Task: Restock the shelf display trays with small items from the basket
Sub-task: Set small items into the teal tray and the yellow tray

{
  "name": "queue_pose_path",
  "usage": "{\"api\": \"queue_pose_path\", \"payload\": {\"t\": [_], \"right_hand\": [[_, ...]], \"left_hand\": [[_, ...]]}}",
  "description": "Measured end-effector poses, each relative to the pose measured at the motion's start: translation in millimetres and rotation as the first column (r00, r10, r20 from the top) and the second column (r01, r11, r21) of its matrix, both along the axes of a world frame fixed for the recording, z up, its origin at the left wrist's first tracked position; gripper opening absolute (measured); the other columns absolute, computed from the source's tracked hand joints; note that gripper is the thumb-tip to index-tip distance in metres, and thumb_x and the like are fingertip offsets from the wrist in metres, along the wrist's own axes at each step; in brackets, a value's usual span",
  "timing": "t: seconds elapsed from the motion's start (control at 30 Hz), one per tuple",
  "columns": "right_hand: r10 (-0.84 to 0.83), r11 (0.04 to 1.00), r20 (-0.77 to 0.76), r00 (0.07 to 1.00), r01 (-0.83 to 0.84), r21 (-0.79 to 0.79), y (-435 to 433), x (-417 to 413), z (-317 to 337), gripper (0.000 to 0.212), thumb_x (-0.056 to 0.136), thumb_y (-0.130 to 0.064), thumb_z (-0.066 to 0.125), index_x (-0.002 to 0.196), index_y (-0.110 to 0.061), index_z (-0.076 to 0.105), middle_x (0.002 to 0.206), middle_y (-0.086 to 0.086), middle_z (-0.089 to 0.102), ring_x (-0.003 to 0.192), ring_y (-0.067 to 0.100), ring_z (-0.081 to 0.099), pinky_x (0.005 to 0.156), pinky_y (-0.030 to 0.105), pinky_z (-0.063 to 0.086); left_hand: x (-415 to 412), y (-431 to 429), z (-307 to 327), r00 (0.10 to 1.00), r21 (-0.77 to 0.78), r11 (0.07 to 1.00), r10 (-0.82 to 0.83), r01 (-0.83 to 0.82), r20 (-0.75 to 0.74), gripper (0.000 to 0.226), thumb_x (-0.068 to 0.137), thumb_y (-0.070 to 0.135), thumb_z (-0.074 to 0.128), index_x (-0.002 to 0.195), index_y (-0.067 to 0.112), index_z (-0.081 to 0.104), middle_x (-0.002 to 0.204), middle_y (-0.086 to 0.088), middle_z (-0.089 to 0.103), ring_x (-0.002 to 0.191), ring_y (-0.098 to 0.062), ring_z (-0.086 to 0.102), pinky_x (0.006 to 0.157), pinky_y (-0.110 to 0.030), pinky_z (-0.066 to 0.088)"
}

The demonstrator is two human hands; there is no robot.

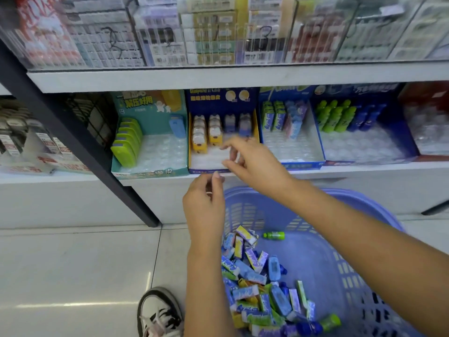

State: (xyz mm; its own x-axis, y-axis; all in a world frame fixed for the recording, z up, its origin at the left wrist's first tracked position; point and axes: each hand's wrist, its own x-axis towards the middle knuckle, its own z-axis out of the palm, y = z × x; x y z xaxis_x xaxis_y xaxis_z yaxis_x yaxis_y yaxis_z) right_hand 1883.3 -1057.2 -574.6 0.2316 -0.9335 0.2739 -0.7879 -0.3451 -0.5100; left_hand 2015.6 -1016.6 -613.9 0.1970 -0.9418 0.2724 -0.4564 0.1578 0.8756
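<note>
Head view | holds right hand [252, 161] over navy tray [204, 170] front, fingers loose, gripping nothing | curls left hand [206, 205] just below tray lip, grasp impossible to tell | sees small items [252, 276] heaped in purple basket [352, 198]

Trays [150, 171] are ranged side by side on the shelf [435, 165]; items [252, 276] are heaped in the basket [379, 205] below it.
</note>
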Motion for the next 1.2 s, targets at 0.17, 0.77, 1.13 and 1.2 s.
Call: {"api": "queue_pose_path", "payload": {"t": [0.17, 0.77, 1.13, 1.2], "right_hand": [[-0.077, 0.858, -0.133, 0.988, 0.134, 0.496, 60.2, -58.8, -92.5, 0.013, 0.084, -0.019, 0.065, 0.096, -0.014, 0.065, 0.085, 0.002, 0.069, 0.080, 0.014, 0.063, 0.067, 0.023, 0.040], [-0.053, 0.708, -0.084, 0.995, 0.097, 0.700, 107.0, -64.9, -241.9, 0.024, 0.080, -0.015, 0.066, 0.103, -0.019, 0.068, 0.104, 0.006, 0.069, 0.101, 0.024, 0.061, 0.079, 0.028, 0.045], [-0.113, 0.554, -0.125, 0.986, 0.167, 0.816, 93.2, -95.8, -205.3, 0.024, 0.076, -0.009, 0.073, 0.100, -0.009, 0.071, 0.090, 0.007, 0.065, 0.085, 0.018, 0.060, 0.067, 0.022, 0.041], [-0.099, 0.584, -0.124, 0.987, 0.158, 0.796, 84.8, -101.5, -179.7, 0.026, 0.075, -0.005, 0.071, 0.101, -0.009, 0.071, 0.091, 0.009, 0.067, 0.081, 0.016, 0.059, 0.066, 0.021, 0.040]], "left_hand": [[-35.0, 4.1, -55.7, 0.901, 0.469, 0.845, -0.384, 0.255, 0.202, 0.019, 0.093, 0.016, 0.052, 0.082, 0.008, 0.065, 0.079, -0.010, 0.067, 0.080, -0.028, 0.063, 0.072, -0.035, 0.047], [-51.3, 56.6, -177.6, 0.525, 0.741, 0.654, -0.688, 0.149, 0.502, 0.041, 0.093, 0.011, 0.052, 0.131, 0.025, 0.053, 0.146, -0.009, 0.033, 0.144, -0.025, 0.016, 0.107, -0.036, 0.032], [-54.9, 48.1, -161.2, 0.606, 0.801, 0.585, -0.684, 0.124, 0.406, 0.019, 0.086, 0.014, 0.064, 0.103, 0.007, 0.067, 0.105, -0.015, 0.067, 0.102, -0.030, 0.059, 0.084, -0.038, 0.049], [-53.7, 42.6, -148.2, 0.745, 0.781, 0.603, -0.595, 0.165, 0.302, 0.012, 0.085, 0.015, 0.068, 0.092, 0.006, 0.067, 0.093, -0.013, 0.068, 0.086, -0.025, 0.061, 0.073, -0.033, 0.046]]}}
